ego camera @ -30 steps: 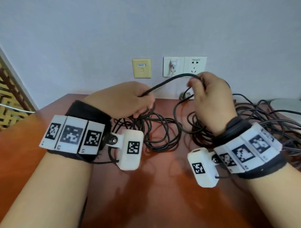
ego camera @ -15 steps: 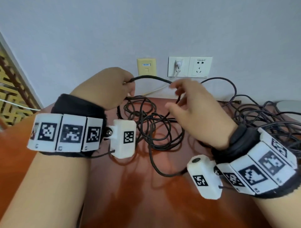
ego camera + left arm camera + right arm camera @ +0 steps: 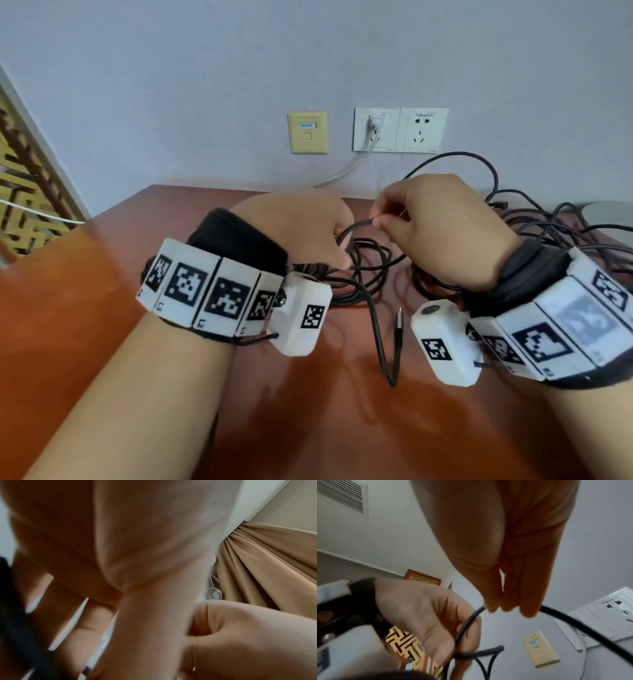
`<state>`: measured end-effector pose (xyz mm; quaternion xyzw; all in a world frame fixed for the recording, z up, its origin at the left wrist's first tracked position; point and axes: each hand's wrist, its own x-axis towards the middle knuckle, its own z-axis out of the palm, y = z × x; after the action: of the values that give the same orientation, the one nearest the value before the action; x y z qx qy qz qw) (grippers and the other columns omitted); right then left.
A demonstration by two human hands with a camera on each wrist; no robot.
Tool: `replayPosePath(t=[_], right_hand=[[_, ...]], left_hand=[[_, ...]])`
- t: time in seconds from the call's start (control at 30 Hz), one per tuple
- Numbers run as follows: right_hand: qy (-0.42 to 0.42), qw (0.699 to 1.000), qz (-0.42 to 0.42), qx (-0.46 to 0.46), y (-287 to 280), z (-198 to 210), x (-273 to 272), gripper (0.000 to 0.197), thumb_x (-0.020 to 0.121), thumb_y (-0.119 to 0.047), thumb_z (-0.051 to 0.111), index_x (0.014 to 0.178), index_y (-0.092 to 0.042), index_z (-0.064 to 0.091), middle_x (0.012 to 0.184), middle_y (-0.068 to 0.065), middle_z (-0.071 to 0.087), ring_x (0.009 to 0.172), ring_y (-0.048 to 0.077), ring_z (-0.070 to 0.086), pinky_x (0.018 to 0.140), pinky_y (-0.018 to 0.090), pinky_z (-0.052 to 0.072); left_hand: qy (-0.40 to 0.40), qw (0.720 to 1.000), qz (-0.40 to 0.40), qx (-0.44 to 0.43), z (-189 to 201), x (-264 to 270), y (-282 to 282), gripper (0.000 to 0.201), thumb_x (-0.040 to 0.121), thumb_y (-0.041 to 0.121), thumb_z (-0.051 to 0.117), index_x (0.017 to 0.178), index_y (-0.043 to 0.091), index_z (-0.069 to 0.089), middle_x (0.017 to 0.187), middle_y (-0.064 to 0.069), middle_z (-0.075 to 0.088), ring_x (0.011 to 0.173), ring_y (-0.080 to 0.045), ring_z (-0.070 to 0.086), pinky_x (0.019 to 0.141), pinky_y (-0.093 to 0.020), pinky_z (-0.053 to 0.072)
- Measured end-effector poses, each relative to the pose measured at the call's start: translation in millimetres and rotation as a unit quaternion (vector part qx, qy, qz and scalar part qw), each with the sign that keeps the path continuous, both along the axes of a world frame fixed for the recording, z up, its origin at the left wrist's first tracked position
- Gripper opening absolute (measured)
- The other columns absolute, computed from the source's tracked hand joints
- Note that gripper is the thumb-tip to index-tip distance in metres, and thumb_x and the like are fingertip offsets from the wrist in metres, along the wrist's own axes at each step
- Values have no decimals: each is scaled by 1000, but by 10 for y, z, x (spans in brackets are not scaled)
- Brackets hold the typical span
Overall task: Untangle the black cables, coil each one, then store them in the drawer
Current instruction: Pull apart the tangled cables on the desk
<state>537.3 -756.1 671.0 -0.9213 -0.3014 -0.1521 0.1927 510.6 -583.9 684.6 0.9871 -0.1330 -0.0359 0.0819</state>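
Mid-coiling over the tabletop [image 3: 171,342], the left hand [image 3: 301,233] grips the gathered cable [image 3: 356,228] loops while the right hand [image 3: 445,226] pinches a strand at its 9 o'clock, which likely needs laying onto the coil next.

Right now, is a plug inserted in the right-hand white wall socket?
No. The right socket shows bare holes; only the left socket holds a white plug.

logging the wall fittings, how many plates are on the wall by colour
white socket plates: 2
yellow plate: 1
total: 3
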Motion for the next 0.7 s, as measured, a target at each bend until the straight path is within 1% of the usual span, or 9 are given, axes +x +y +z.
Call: replayPosePath(t=[0.1, 0.17, 0.23, 0.3, 0.4, 0.43, 0.5, 0.6, 0.7], right_hand=[[-4, 998, -32, 60, -87, 48, 64, 11, 93, -22, 55, 89, -19, 65, 82, 0, 69, 90, 24, 62, 83, 32, 47], [13, 994, -60, 90, -180, 107, 102, 12, 92, -20, 54, 85, -20, 64, 78, -2, 70, 87, 21, 64, 77, 28, 44], [40, 992, -70, 94, -265, 137, 112, 11, 91, -17, 54, 85, -19, 63, 74, -5, 70, 85, 18, 65, 72, 26, 42], [51, 994, -67, 65, -293, 128, 115, 8, 92, -16, 54, 90, -17, 62, 86, 1, 71, 92, 21, 64, 76, 28, 45], [72, 996, -56, -4, -232, 51, 112, 8, 92, -17, 54, 96, -18, 61, 96, 5, 69, 97, 25, 60, 76, 27, 40], [83, 995, -43, -29, -209, 21, 107, 6, 91, -17, 55, 94, -20, 60, 95, 4, 68, 96, 24, 60, 75, 27, 39], [94, 992, -20, -81, -172, -15, 81, 6, 90, -19, 58, 89, -25, 57, 94, -1, 67, 92, 20, 60, 75, 26, 40], [118, 984, 0, -132, -167, -24, 30, 13, 91, -37, 60, 85, -26, 57, 89, -5, 64, 87, 17, 61, 78, 31, 47], [139, 980, 28, -138, -98, -24, -51, 39, 94, -57, 44, 88, -22, 61, 79, -2, 67, 76, 15, 63, 76, 36, 51]], left_hand=[[37, 999, 13, 18, -32, 19, 39, 21, 94, 32, 56, 74, 26, 58, 75, 7, 64, 72, -16, 64, 71, -33, 52], [53, 997, 51, 15, -56, 52, 124, 24, 99, 29, 48, 82, 22, 62, 80, 5, 68, 72, -17, 65, 65, -27, 49], [62, 990, 125, 4, -54, 74, 271, 23, 100, 22, 45, 87, 18, 63, 84, 3, 69, 69, -16, 62, 56, -23, 43], [36, 980, 195, -3, -32, 61, 471, 19, 100, 21, 46, 88, 23, 60, 87, 4, 68, 74, -13, 60, 60, -26, 40], [-14, 970, 244, -11, 17, 42, 661, 15, 100, 26, 49, 109, 23, 62, 105, 2, 65, 93, -17, 54, 81, -30, 38], [-29, 969, 246, -14, 28, 43, 662, 19, 101, 26, 49, 115, 21, 61, 109, 0, 62, 95, -18, 51, 82, -30, 36], [-56, 969, 238, -35, 51, 53, 638, 23, 101, 26, 49, 121, 19, 60, 106, -1, 56, 93, -19, 49, 80, -29, 34], [-92, 967, 228, -58, 97, 44, 579, 21, 98, 29, 53, 118, 23, 60, 109, 2, 56, 96, -18, 52, 84, -30, 38], [-141, 965, 210, -68, 147, 0, 473, 20, 94, 28, 59, 113, 23, 59, 110, 2, 59, 100, -18, 52, 85, -31, 39]])
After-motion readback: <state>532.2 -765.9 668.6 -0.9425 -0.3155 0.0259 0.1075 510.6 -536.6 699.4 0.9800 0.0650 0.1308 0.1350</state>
